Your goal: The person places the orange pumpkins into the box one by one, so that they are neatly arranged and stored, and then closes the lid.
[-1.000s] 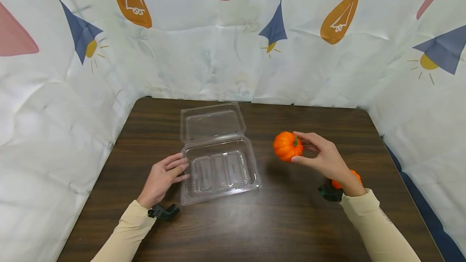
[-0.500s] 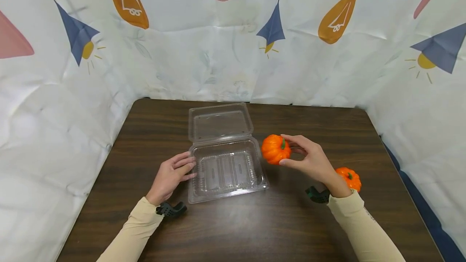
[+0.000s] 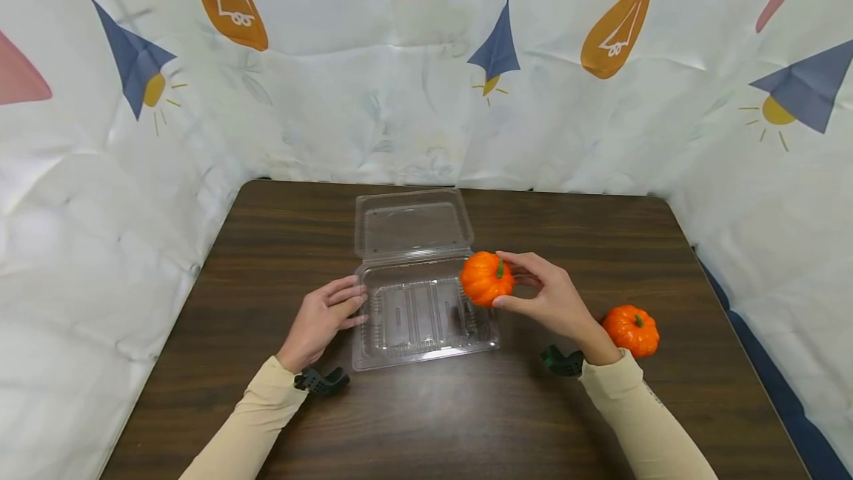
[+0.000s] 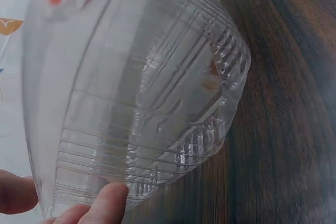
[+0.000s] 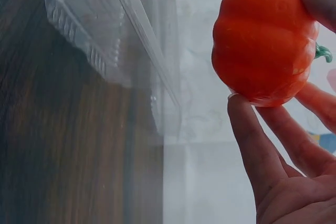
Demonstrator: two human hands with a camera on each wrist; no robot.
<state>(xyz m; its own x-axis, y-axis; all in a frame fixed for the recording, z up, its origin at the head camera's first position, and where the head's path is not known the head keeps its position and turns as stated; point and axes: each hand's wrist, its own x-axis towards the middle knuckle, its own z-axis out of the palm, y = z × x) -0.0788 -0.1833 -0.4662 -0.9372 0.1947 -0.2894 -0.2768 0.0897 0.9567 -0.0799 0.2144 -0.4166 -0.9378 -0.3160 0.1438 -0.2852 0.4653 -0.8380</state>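
Note:
A clear plastic clamshell container (image 3: 426, 350) stands on the table with its lid (image 3: 413, 224) folded back. My left hand (image 3: 321, 324) pinches its left rim; in the left wrist view, thumb and fingers (image 4: 107, 203) lie on either side of the rim. A small orange toy pumpkin (image 3: 483, 280) with a green stem is held up in my right hand (image 3: 546, 298), between thumb and fingertips. In the head view it overlaps the container's right edge; the right wrist view has it raised off the table, apart from the container. A second orange pumpkin (image 3: 629, 330) rests on the table beside my right wrist.
The dark wooden table (image 3: 426, 428) has a far edge close behind the lid. A patterned white cloth (image 3: 413, 117) hangs around its back and sides. A black strap mount (image 3: 323, 382) sits at the left wrist.
My right hand has carried the pumpkin leftward to the container's right edge. The left hand and container have shifted right. The second pumpkin has come fully into sight from behind my right wrist.

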